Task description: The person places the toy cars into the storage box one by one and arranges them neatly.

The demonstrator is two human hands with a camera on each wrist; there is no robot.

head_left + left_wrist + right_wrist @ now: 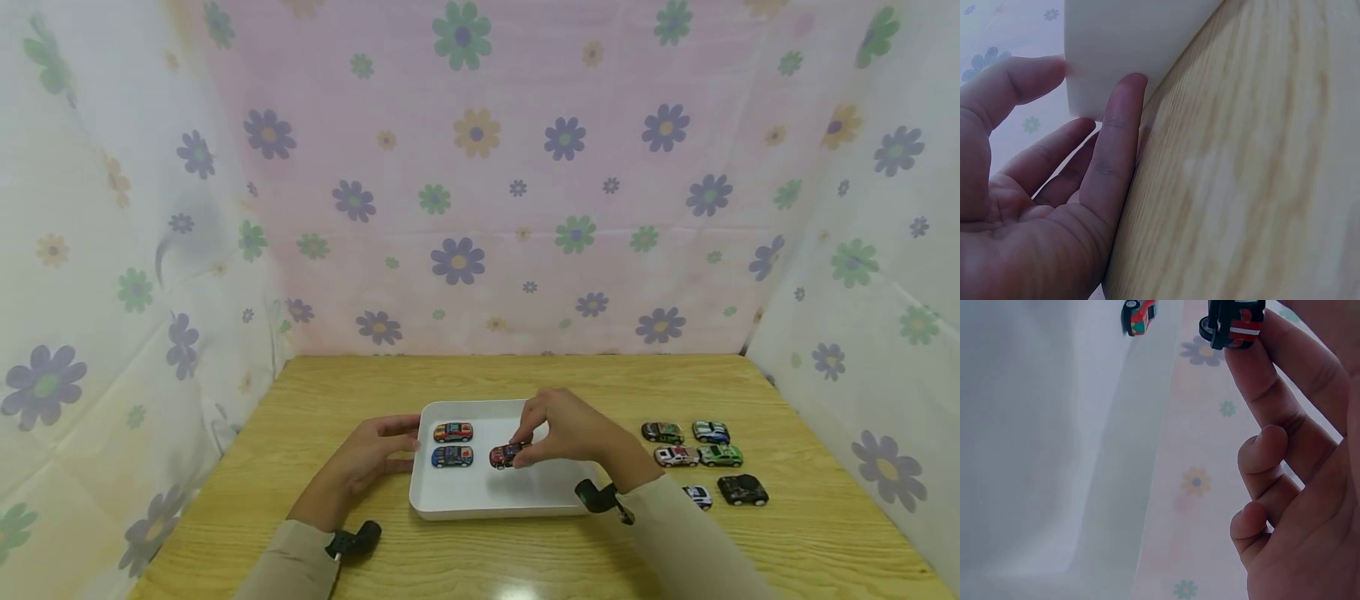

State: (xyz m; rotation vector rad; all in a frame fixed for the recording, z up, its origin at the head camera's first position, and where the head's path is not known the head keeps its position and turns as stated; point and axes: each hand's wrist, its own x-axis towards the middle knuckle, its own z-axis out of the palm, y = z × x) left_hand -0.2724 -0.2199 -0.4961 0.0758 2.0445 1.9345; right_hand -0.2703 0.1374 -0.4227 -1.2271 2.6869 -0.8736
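A red and dark toy car is pinched between the thumb and fingers of my right hand, over the middle of a white tray. In the right wrist view only one end of that toy car shows, at the top by the fingertips. My left hand rests beside the tray's left wall. Its fairly straight fingers touch the tray in the left wrist view. Inside the tray at the left are a red-yellow toy car and, just nearer, a blue toy car.
Several toy cars stand on the wooden table right of the tray, among them a green one and a black one. My right forearm partly covers a white one. Flowered cloth encloses the back and sides.
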